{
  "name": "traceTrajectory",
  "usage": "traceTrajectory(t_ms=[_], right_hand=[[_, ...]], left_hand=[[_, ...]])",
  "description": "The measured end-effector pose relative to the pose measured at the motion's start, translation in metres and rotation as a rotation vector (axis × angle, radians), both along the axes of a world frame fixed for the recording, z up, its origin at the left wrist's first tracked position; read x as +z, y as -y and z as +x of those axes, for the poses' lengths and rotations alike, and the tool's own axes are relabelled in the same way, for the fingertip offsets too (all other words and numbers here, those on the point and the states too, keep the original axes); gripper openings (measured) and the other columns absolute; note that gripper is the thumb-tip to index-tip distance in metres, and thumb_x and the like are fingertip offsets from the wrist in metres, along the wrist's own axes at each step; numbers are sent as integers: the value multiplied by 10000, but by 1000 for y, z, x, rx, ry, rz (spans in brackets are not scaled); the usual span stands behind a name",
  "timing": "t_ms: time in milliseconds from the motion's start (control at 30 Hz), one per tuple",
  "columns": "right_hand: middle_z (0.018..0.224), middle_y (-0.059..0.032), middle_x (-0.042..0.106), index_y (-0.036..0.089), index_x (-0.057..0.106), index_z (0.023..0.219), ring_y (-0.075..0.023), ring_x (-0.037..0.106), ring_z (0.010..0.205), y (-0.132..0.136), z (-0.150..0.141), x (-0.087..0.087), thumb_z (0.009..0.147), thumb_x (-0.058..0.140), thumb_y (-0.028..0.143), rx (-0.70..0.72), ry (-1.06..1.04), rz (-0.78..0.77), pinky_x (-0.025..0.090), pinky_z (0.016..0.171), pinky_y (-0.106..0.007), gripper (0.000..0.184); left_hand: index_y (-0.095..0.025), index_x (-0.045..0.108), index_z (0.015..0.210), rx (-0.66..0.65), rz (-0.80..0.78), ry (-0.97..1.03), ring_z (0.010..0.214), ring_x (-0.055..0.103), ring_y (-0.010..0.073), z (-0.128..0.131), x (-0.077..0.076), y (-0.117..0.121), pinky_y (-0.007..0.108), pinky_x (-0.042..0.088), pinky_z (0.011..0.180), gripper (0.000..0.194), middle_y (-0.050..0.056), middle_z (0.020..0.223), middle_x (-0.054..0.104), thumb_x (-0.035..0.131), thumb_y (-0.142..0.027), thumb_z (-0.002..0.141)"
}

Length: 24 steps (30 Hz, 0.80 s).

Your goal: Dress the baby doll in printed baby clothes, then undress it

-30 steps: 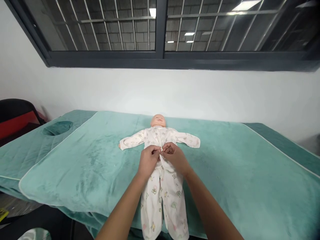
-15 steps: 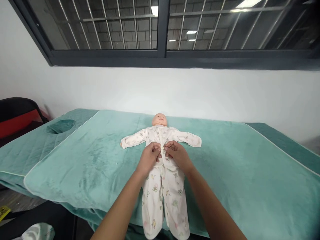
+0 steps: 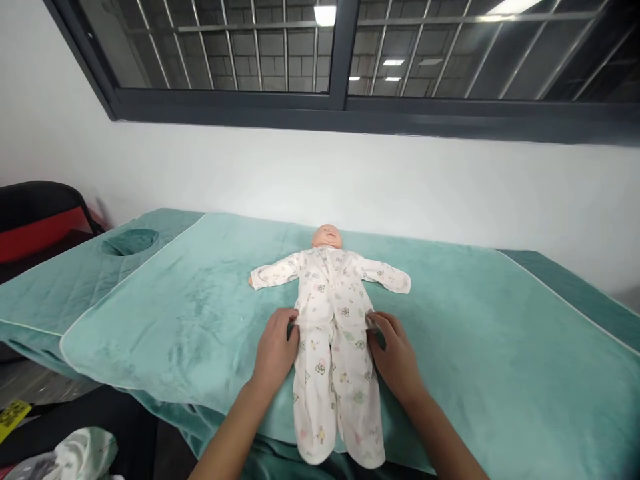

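Note:
A baby doll [image 3: 327, 235] lies on its back on a teal blanket [image 3: 190, 313], arms spread. It wears a white printed sleepsuit [image 3: 333, 333] whose legs reach the near edge of the bed. My left hand [image 3: 277, 345] rests at the left side of the suit's waist, fingers curled against the cloth. My right hand [image 3: 395, 351] lies at the right side of the waist, fingertips touching the edge of the garment. Whether either hand pinches the cloth cannot be made out.
The blanket covers a massage bed [image 3: 60, 293] with a face hole [image 3: 130, 241] at the left end. A white wall and dark-framed window [image 3: 345, 60] stand behind. A black and red chair [image 3: 40, 223] is at far left. Crumpled cloth [image 3: 80, 453] lies on the floor.
Both hands left the front closure at the doll's chest and moved down and apart to the two sides of the suit's waist. The front of the suit now lies flat.

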State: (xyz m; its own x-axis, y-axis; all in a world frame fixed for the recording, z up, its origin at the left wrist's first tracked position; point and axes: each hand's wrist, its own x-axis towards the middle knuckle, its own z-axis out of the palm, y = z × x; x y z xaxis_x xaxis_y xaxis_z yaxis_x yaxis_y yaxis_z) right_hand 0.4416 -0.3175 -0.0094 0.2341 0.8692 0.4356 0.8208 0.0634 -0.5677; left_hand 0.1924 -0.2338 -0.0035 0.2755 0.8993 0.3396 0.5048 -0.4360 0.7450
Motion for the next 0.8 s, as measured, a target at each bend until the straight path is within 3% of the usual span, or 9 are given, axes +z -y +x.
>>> traceTrajectory(t_ms=[133, 267, 367, 433, 467, 533, 633, 700, 800], right_hand=[[992, -68, 621, 215, 588, 987, -223, 592, 926, -7, -4, 10, 907, 467, 188, 22, 36, 12, 483, 806, -367, 148], [962, -62, 601, 215, 566, 967, -196, 579, 871, 3, -10, 20, 940, 449, 240, 127, 32, 21, 468, 762, -327, 122], [929, -44, 603, 227, 572, 919, -177, 580, 827, 7, -2, 27, 947, 455, 305, 248, -53, -108, 473, 754, -309, 144], [931, -37, 620, 234, 590, 901, -176, 593, 833, 1, 16, 29, 936, 472, 370, 267, -132, -188, 480, 771, -307, 183], [946, -40, 631, 235, 600, 916, -182, 602, 854, -5, 29, 28, 924, 479, 402, 228, -169, -206, 484, 785, -312, 207], [991, -71, 647, 218, 605, 1002, -212, 615, 913, -22, 59, 23, 876, 506, 470, 0, -221, -161, 490, 812, -341, 299], [1093, -167, 630, 145, 592, 1076, -263, 615, 943, -54, 104, 11, 767, 570, 552, -420, -182, -76, 486, 806, -381, 512], [1071, -175, 647, 136, 598, 1063, -265, 619, 905, -74, 127, 3, 737, 571, 566, -526, -157, -81, 477, 781, -383, 540], [918, -125, 683, 170, 634, 933, -256, 612, 818, -95, 146, -3, 724, 558, 529, -538, -149, -99, 457, 738, -381, 423]], left_hand=[[-207, 550, 903, 3, 68, 62, 874, 592, 188, 1, 3, 4, 336, 478, 804, 148, 41, 916, 611, 409, -165, 882], [-207, 564, 884, -90, 35, 84, 852, 604, 175, -5, 5, 9, 306, 476, 788, 135, 31, 901, 632, 431, -183, 871], [-206, 593, 865, -130, -120, 97, 810, 611, 164, -18, 9, -12, 281, 479, 765, 147, 15, 850, 651, 447, -215, 853], [-196, 598, 898, 18, -177, 106, 858, 619, 170, -30, 12, -38, 281, 476, 801, 163, 26, 897, 667, 455, -263, 856], [-188, 592, 936, 143, -181, 80, 873, 620, 173, -37, 13, -52, 283, 474, 813, 185, 37, 930, 668, 461, -297, 863], [-180, 563, 1058, 347, -186, -57, 901, 621, 182, -47, 13, -79, 291, 470, 822, 282, 59, 1015, 666, 487, -372, 867], [-189, 558, 1071, 424, -196, -164, 948, 621, 233, -53, 9, -107, 333, 462, 807, 350, 88, 1068, 661, 524, -455, 847], [-204, 562, 1044, 447, -194, -202, 953, 621, 263, -51, 6, -116, 355, 455, 787, 323, 90, 1052, 665, 537, -450, 836], [-219, 553, 1030, 490, -175, -241, 950, 622, 276, -47, 1, -122, 362, 447, 770, 255, 89, 1032, 668, 533, -385, 838]])
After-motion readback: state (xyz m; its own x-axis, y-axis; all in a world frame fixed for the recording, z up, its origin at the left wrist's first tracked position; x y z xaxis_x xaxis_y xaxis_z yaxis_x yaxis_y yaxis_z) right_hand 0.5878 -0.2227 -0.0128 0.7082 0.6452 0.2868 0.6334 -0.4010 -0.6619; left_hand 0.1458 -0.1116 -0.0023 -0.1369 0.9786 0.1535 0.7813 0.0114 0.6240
